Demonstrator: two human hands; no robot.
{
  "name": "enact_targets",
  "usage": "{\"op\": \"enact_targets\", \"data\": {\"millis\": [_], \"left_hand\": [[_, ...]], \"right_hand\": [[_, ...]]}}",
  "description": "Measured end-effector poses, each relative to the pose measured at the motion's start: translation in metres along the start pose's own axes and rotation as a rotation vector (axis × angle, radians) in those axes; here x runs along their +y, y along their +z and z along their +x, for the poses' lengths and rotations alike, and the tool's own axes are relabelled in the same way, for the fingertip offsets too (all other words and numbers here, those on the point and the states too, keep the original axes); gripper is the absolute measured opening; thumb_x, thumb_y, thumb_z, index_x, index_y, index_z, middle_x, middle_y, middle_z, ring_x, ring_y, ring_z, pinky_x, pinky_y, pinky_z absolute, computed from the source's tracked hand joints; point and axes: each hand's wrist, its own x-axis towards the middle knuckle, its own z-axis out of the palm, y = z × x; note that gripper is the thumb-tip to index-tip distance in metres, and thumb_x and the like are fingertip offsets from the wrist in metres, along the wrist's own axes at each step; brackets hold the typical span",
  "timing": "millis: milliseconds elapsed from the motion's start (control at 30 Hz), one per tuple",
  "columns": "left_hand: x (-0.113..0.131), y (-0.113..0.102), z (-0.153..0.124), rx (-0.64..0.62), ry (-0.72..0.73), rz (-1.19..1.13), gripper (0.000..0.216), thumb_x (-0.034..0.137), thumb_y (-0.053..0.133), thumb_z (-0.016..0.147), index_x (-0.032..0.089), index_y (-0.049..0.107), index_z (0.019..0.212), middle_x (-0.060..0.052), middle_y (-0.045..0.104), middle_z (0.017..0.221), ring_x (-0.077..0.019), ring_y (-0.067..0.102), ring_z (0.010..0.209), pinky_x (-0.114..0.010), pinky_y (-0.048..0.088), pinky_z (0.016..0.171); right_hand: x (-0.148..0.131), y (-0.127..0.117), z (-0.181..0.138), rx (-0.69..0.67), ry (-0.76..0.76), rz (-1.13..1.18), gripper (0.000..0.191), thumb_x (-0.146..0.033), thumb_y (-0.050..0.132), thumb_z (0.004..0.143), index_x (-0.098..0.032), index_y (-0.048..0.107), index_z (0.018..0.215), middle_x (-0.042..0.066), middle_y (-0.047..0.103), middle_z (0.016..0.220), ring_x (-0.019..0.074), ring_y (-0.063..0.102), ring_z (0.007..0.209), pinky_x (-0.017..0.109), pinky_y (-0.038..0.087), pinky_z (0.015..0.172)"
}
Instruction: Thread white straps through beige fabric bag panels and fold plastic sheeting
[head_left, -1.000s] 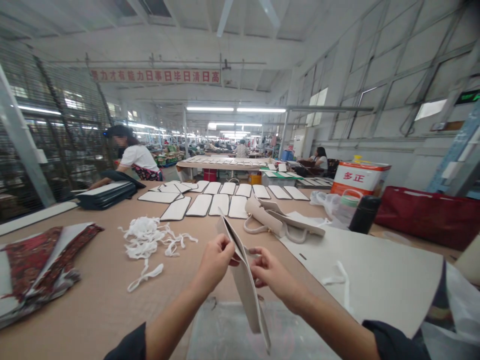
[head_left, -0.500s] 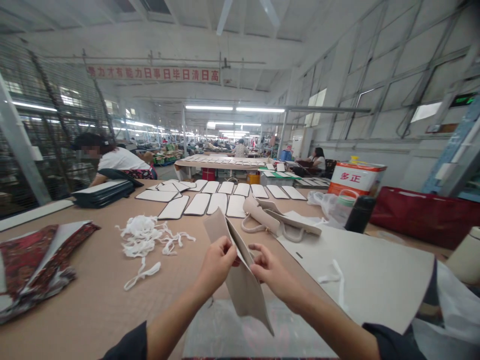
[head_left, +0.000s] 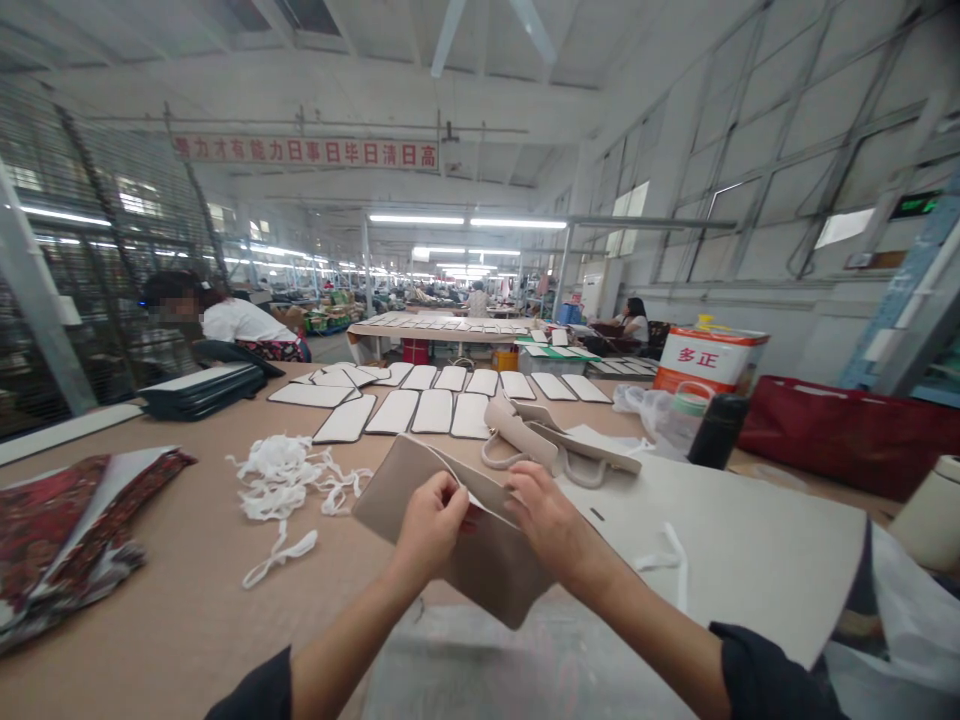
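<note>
A folded grey-beige leather-like bag piece (head_left: 499,575) is held up over the table in front of me, its two layers parted along the upper edge. My left hand (head_left: 429,528) is closed, thumb and fingers pinching the near layer at that edge. My right hand (head_left: 546,518) has its bent fingers over the far layer on the right; its fingertips are partly hidden. Something pale shows in the gap between the layers. Just beyond lie similar beige bag parts with looped handles (head_left: 529,438).
White dark-edged panels (head_left: 394,411) lie in rows behind. Tangled white strips (head_left: 281,475) and patterned red fabric (head_left: 60,530) are on the left. To the right stand a dark bottle (head_left: 718,432), a tin can (head_left: 709,360) and a red bag (head_left: 840,430). A co-worker (head_left: 244,325) bends at left.
The bag piece has turned from steep to more level, its left end swinging left and its lower end rising. My right hand has moved up and curled its fingers over the edge.
</note>
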Motion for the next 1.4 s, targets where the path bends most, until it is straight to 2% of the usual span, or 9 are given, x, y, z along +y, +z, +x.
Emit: {"op": "enact_targets", "data": {"millis": [167, 367, 433, 533, 600, 667, 767, 900, 1400], "left_hand": [[-0.001, 0.004, -0.001, 0.013, -0.054, -0.103, 0.022, 0.036, 0.054, 0.069, 0.017, 0.046, 0.062, 0.0, 0.062, 0.059, -0.0192, 0.064, 0.063, -0.028, 0.052, 0.051], [-0.001, 0.002, -0.001, -0.066, -0.014, -0.04, 0.024, 0.038, 0.053, 0.073, 0.014, 0.053, 0.065, -0.003, 0.062, 0.06, -0.0153, 0.061, 0.059, -0.025, 0.05, 0.051], [0.002, -0.004, -0.006, -0.107, 0.11, 0.187, 0.025, 0.036, 0.053, 0.075, 0.014, 0.058, 0.064, 0.0, 0.06, 0.055, -0.0121, 0.056, 0.052, -0.022, 0.047, 0.049], [0.014, -0.021, -0.018, -0.14, 0.49, 0.485, 0.018, 0.031, 0.054, 0.078, 0.017, 0.063, 0.071, -0.001, 0.062, 0.062, -0.0117, 0.056, 0.058, -0.022, 0.045, 0.057], [0.023, -0.034, -0.023, -0.075, 0.752, 0.596, 0.013, 0.026, 0.055, 0.079, 0.018, 0.065, 0.084, -0.004, 0.066, 0.076, -0.0145, 0.058, 0.072, -0.025, 0.046, 0.07], [0.029, -0.046, -0.021, 0.025, 0.858, 0.692, 0.023, 0.026, 0.059, 0.077, 0.02, 0.063, 0.099, -0.007, 0.065, 0.095, -0.02, 0.056, 0.092, -0.034, 0.042, 0.086], [0.026, -0.06, -0.008, -0.04, 0.645, 0.734, 0.04, 0.032, 0.061, 0.073, 0.024, 0.057, 0.112, -0.006, 0.059, 0.114, -0.0233, 0.05, 0.107, -0.037, 0.036, 0.095], [0.01, -0.067, 0.008, -0.185, 0.354, 0.575, 0.031, 0.033, 0.052, 0.079, 0.028, 0.061, 0.108, -0.002, 0.065, 0.107, -0.02, 0.059, 0.096, -0.029, 0.043, 0.087], [0.01, -0.057, 0.007, -0.345, 0.224, 0.53, 0.024, 0.031, 0.049, 0.078, 0.024, 0.07, 0.085, -0.001, 0.07, 0.082, -0.0182, 0.062, 0.075, -0.021, 0.042, 0.066]], "right_hand": [[-0.032, -0.008, 0.0, -0.005, -0.089, -0.167, 0.007, -0.022, 0.047, 0.083, -0.018, 0.053, 0.084, 0.013, 0.057, 0.103, 0.0247, 0.053, 0.098, 0.039, 0.046, 0.082], [-0.013, -0.004, -0.002, -0.032, -0.043, -0.252, 0.014, -0.013, 0.039, 0.085, -0.018, 0.052, 0.082, 0.009, 0.059, 0.089, 0.0198, 0.057, 0.084, 0.031, 0.045, 0.072], [-0.008, -0.008, 0.001, -0.044, -0.019, -0.272, 0.014, -0.016, 0.039, 0.086, -0.019, 0.051, 0.079, 0.006, 0.059, 0.081, 0.0188, 0.056, 0.077, 0.03, 0.043, 0.068], [-0.003, -0.019, 0.01, -0.086, 0.018, -0.292, 0.012, -0.018, 0.041, 0.086, -0.019, 0.049, 0.077, 0.003, 0.057, 0.076, 0.018, 0.054, 0.07, 0.029, 0.04, 0.064], [-0.001, -0.026, 0.016, -0.114, 0.051, -0.269, 0.01, -0.017, 0.042, 0.085, -0.02, 0.048, 0.077, 0.003, 0.057, 0.077, 0.0174, 0.053, 0.07, 0.029, 0.039, 0.063], [0.002, -0.031, 0.023, -0.147, 0.059, -0.215, 0.009, -0.016, 0.043, 0.084, -0.02, 0.047, 0.078, 0.002, 0.057, 0.079, 0.0172, 0.052, 0.072, 0.029, 0.039, 0.066], [0.007, -0.036, 0.03, -0.199, 0.017, -0.132, 0.009, -0.013, 0.044, 0.083, -0.02, 0.045, 0.077, 0.001, 0.055, 0.078, 0.0174, 0.051, 0.077, 0.03, 0.039, 0.072], [0.013, -0.04, 0.036, -0.219, -0.03, -0.092, 0.01, -0.013, 0.043, 0.082, -0.02, 0.045, 0.075, 0.002, 0.055, 0.076, 0.0179, 0.05, 0.077, 0.033, 0.039, 0.075], [0.021, -0.039, 0.043, -0.253, -0.104, -0.157, 0.011, -0.015, 0.044, 0.082, -0.019, 0.048, 0.073, 0.004, 0.058, 0.077, 0.0186, 0.051, 0.077, 0.035, 0.04, 0.078]]}}
